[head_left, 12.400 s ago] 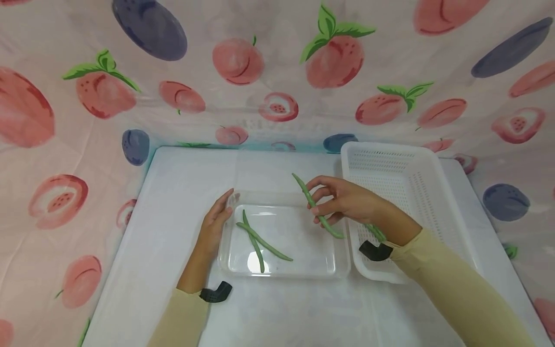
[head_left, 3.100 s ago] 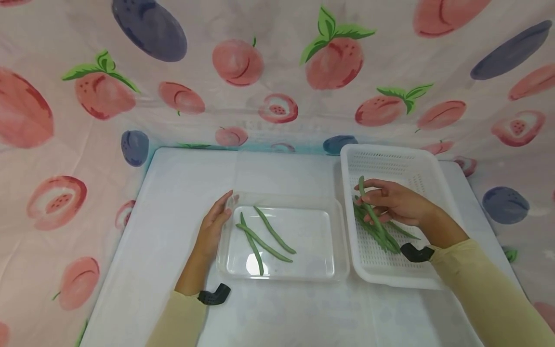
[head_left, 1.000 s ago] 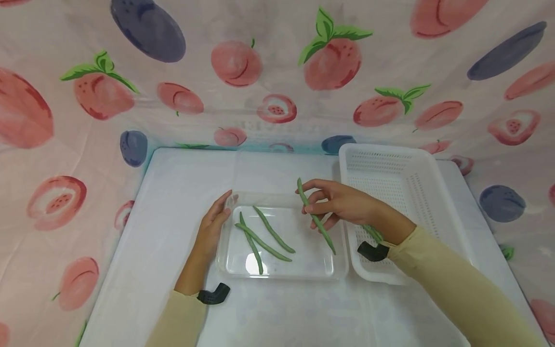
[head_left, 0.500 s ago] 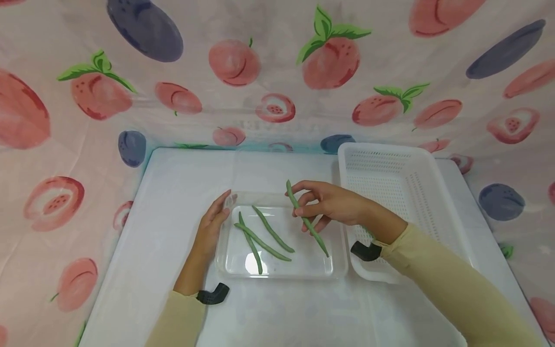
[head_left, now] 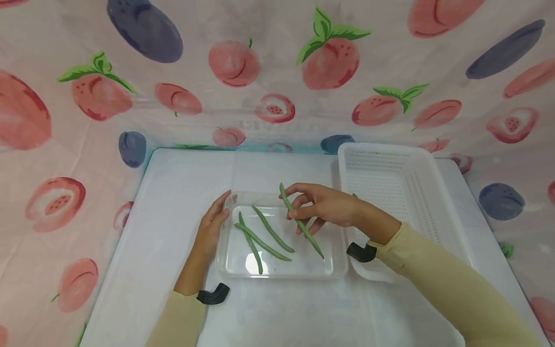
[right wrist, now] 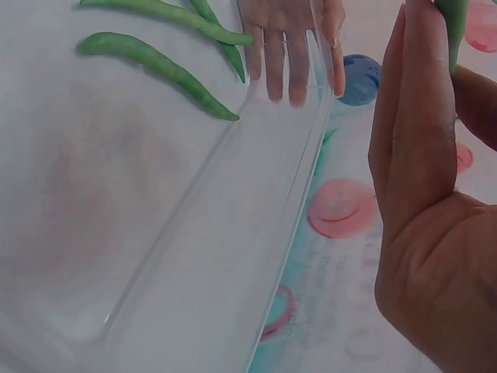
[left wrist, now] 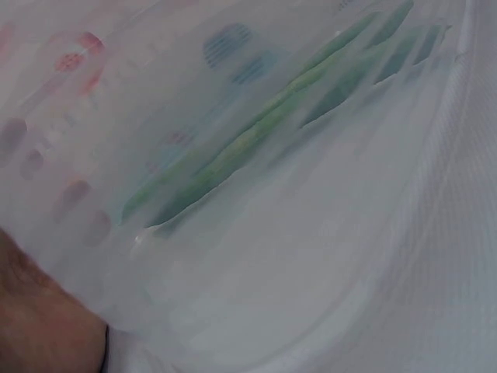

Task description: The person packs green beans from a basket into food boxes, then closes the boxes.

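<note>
In the head view, my right hand (head_left: 331,205) pinches a green bean (head_left: 311,238) between thumb and fingers, slanted over the right half of a clear plastic container (head_left: 282,276). Three green beans lie inside that container: two crossed, the upper one a long bean (head_left: 270,247), and beside them a separate bean (head_left: 272,228). My left hand (head_left: 212,224) rests against the container's left wall; its straight fingers (right wrist: 273,66) show through the plastic in the right wrist view. The left wrist view looks through the cloudy wall at the beans (left wrist: 248,140).
A white perforated basket (head_left: 381,178) stands right of the container, partly hidden by my right forearm; a bit of green shows inside it. Both stand on a white table (head_left: 269,313). A fruit-print cloth (head_left: 286,48) surrounds the table's back and sides.
A third bean has joined the two crossed ones in the container. My right hand has taken another bean from the basket and carried it left over the container. The left hand has stayed.
</note>
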